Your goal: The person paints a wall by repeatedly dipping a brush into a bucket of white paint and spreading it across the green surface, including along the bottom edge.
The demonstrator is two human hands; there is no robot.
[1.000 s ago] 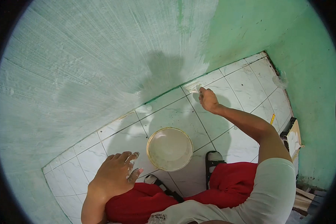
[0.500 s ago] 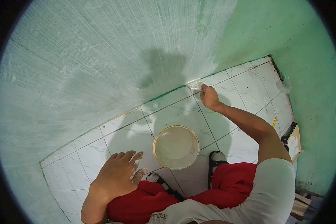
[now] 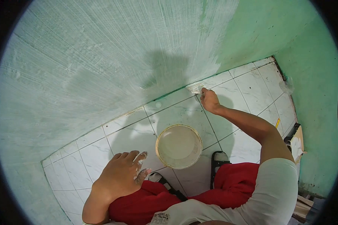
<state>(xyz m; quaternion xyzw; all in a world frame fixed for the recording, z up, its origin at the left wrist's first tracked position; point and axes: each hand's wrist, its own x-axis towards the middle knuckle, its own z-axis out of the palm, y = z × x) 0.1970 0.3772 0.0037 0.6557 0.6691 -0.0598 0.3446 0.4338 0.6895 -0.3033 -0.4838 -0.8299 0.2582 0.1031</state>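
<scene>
My right hand (image 3: 210, 100) is closed around a wide paintbrush (image 3: 194, 88), its handle hidden in my fingers. The brush's pale bristles are at the foot of the wall, by the floor edge. My left hand (image 3: 124, 170) hovers near my knee with fingers apart and holds nothing; white paint smears its thumb and fingertips. Between my hands, a round bucket (image 3: 199, 150) of whitish liquid stands on the floor. The green wall (image 3: 139, 37) carries streaky white strokes over its left and middle parts, while plain green shows to the right.
White tiles (image 3: 248, 88) cover the floor. A crumpled clear plastic piece (image 3: 286, 87) lies by the right wall, with a yellow strip (image 3: 277, 123) and a box-like object (image 3: 296, 142) nearer me. My sandalled feet (image 3: 218, 161) are close to the bucket.
My right hand has shifted slightly, and the brush has come down from the wall's base toward the floor edge, its bristles now flatter. The left hand stays nearly still.
</scene>
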